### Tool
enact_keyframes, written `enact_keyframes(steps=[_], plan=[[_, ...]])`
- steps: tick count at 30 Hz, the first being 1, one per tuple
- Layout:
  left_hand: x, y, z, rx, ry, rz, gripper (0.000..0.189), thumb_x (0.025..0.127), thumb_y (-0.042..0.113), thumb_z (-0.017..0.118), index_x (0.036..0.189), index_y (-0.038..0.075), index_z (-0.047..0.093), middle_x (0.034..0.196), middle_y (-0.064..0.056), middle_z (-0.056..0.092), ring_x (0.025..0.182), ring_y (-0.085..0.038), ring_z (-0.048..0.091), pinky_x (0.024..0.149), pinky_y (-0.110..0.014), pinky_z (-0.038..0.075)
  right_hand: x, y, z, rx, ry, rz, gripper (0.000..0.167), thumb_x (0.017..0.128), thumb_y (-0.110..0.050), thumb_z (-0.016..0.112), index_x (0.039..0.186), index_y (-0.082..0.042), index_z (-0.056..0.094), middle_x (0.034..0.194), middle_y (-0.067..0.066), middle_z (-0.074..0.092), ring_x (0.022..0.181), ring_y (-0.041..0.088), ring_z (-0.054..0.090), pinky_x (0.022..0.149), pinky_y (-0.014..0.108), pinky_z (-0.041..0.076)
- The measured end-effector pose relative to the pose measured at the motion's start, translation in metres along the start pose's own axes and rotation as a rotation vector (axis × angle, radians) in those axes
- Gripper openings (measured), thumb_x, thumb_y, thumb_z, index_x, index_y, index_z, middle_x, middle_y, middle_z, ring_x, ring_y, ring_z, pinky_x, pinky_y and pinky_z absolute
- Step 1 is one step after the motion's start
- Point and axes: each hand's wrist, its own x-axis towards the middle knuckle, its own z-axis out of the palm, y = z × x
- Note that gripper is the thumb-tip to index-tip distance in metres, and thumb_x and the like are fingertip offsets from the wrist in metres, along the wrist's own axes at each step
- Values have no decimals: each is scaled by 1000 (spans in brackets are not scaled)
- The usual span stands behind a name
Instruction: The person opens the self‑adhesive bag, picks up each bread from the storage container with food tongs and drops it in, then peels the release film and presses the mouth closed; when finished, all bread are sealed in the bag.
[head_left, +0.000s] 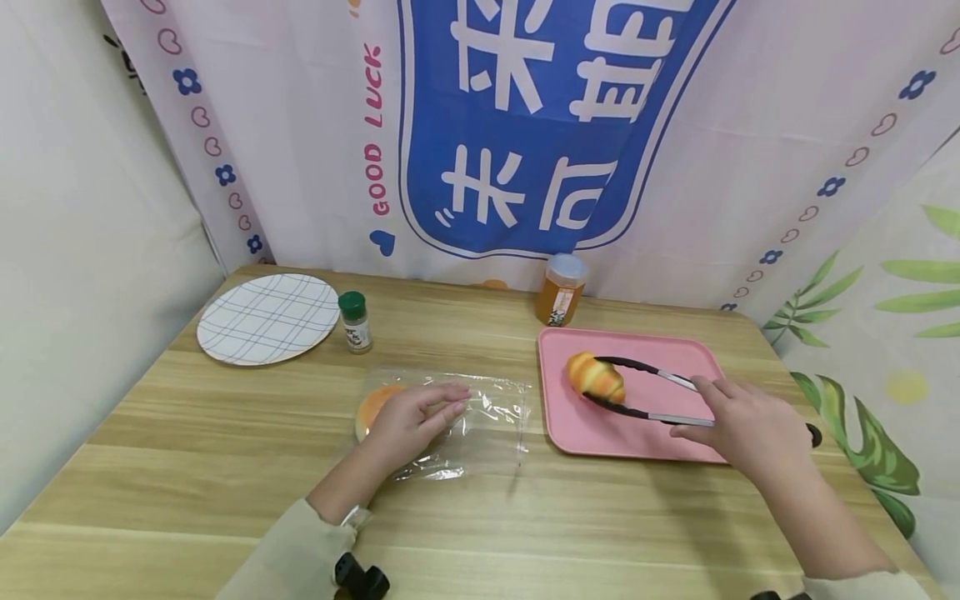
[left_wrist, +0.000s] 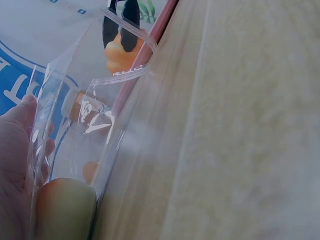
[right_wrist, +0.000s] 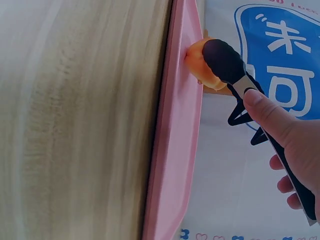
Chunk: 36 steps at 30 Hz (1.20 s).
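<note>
My left hand [head_left: 408,427] holds the upper film of a clear zip bag [head_left: 491,429] lying on the table, thumb and fingers on either side of the film in the left wrist view. A round bread bun [head_left: 371,410] sits inside the bag at its left end, partly behind the hand. The bag's mouth [left_wrist: 122,75] gapes toward the tray. With my right hand [head_left: 761,429] I grip black-and-silver tongs [head_left: 678,420]. The tongs' black tips lie on both sides of a small croissant [head_left: 592,377], over the left part of a pink tray [head_left: 675,448].
A jar of amber contents [head_left: 558,296] stands behind the tray. At the back left are a white checked plate [head_left: 266,321] and a green-capped shaker [head_left: 356,325]. A printed cloth [head_left: 315,125] hangs along the table's far edge.
</note>
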Motion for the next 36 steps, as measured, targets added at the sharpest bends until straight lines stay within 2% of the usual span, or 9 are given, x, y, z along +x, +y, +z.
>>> enact_keyframes(steps=[4,7,11,13,17,21,24,30,36], plan=[[0,0,0,4,2,7,21,94,24,66,108,12,74,119,-2,72,115,-22,67,101,-42,53,-4,2,4,45,-39,74,70,67,-56,79,116,-10,60,96,12,71,82,37,68,46,41,49],[0,0,1,21,-1,32,20,93,22,67,108,11,74,118,-3,72,116,-22,66,101,-42,53,-9,6,10,105,-21,120,68,64,-58,81,112,-13,62,91,13,70,67,33,64,43,37,43],[1,1,2,52,-10,68,20,93,21,67,108,10,74,119,-4,72,117,-23,66,102,-42,53,-16,10,13,209,-34,169,66,63,-58,82,110,-14,67,88,13,70,63,25,60,46,35,41],[1,1,2,68,-12,80,21,93,22,67,109,10,74,119,-4,72,117,-23,66,102,-43,53,-17,10,10,271,-91,197,65,66,-59,81,112,-16,68,87,10,69,66,23,59,50,34,41],[1,1,2,86,-6,86,20,93,22,67,109,12,74,118,-4,72,116,-23,66,101,-42,54,-20,6,7,376,-143,199,67,67,-59,81,116,-14,70,84,3,67,68,17,52,55,30,39],[1,2,2,96,-1,87,19,93,21,67,109,13,74,117,-4,73,115,-22,67,100,-42,54,-22,1,6,453,-192,167,72,68,-54,83,121,-7,68,101,12,73,80,23,63,64,42,52],[1,2,1,101,1,85,19,93,21,68,109,13,74,117,-3,73,115,-22,67,100,-42,54,-22,-4,8,496,-215,127,69,69,-50,84,120,-6,69,111,15,72,89,26,67,73,48,55],[1,3,1,94,-10,69,19,93,22,67,109,13,74,118,-2,72,116,-21,66,100,-42,54,-17,-20,12,544,-241,88,64,68,-54,82,116,-13,71,107,3,74,89,15,63,73,36,54],[0,4,1,91,-19,61,21,93,24,67,110,14,73,120,-2,72,117,-21,66,101,-43,53,-11,-39,18,543,-224,76,65,67,-57,82,116,-16,72,106,0,74,95,19,68,79,41,56]])
